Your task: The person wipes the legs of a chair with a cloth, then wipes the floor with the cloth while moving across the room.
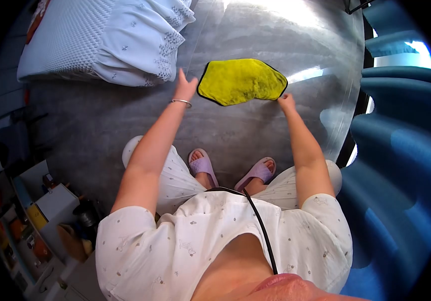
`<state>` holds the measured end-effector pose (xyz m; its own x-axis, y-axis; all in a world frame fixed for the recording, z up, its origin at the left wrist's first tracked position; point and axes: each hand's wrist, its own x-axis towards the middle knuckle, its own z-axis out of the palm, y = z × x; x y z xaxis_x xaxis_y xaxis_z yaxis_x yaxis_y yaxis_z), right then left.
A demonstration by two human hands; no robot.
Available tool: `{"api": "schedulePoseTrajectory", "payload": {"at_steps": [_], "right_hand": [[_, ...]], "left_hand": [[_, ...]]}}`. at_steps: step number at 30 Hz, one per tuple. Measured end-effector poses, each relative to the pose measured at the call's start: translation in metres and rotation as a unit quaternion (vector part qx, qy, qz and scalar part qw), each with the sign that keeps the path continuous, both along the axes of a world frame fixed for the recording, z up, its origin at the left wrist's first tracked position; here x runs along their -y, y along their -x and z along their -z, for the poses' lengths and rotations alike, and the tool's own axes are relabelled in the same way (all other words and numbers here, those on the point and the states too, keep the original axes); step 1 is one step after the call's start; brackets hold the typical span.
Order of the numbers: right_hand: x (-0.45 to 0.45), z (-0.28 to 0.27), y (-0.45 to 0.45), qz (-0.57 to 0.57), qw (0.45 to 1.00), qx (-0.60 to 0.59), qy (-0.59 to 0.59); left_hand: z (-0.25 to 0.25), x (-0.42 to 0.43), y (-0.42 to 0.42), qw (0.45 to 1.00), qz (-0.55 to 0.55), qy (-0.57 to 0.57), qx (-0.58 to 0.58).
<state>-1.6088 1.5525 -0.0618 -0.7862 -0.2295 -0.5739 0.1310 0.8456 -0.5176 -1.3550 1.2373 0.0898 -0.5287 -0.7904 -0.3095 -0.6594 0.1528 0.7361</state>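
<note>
A yellow-green cloth with black edging and dark smudges is spread out in front of me over the grey floor. My right hand pinches its lower right corner. Beside the cloth's left edge is my left hand, a finger pointing away from me and another spread toward the edging. Whether the left hand touches the cloth is hard to tell. A bracelet circles my left wrist.
A bed with a pale blue ruffled cover stands at upper left. Blue curtains hang along the right side. Shelves with assorted items are at lower left. My feet, in purple slippers, rest on the grey floor.
</note>
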Motion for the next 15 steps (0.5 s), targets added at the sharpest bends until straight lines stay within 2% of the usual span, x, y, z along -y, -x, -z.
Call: {"api": "schedulePoseTrajectory", "payload": {"at_steps": [2,3,5,6,7,8,9,10,12,13,15], "right_hand": [[0.009,0.023,-0.014,-0.173,0.98,0.058,-0.075],[0.016,0.021,-0.026,-0.173,0.98,0.059,-0.075],[0.037,0.007,-0.056,-0.046,0.996,-0.008,-0.079],[0.049,-0.003,-0.064,-0.047,0.996,-0.007,-0.08],[0.063,-0.016,-0.069,0.031,0.996,-0.054,-0.061],[0.07,-0.023,-0.071,0.108,0.988,-0.101,-0.044],[0.075,-0.007,-0.071,0.144,0.98,-0.136,-0.016],[0.079,-0.003,-0.069,0.144,0.98,-0.136,-0.018],[0.086,-0.001,-0.066,0.209,0.957,-0.184,0.075],[0.088,-0.001,-0.062,0.208,0.958,-0.184,0.071],[0.086,-0.016,-0.055,0.181,0.926,-0.095,0.317]], "left_hand": [[-0.089,0.009,0.023,0.958,0.124,0.238,-0.097],[-0.126,0.022,0.033,0.911,0.176,0.323,-0.186],[-0.197,0.066,0.042,0.814,0.223,0.519,-0.135],[-0.224,0.085,0.046,0.763,0.185,0.617,-0.044],[-0.24,0.113,0.048,0.708,0.17,0.685,-0.027],[-0.266,0.115,0.049,0.737,0.142,0.661,0.013],[-0.27,0.14,0.049,0.816,0.115,0.556,0.109],[-0.261,0.165,0.05,0.817,0.116,0.555,0.109],[-0.257,0.178,0.059,0.842,0.057,0.493,0.212],[-0.254,0.183,0.063,0.854,0.058,0.466,0.222],[-0.254,0.189,0.067,0.853,0.059,0.459,0.242]]}}
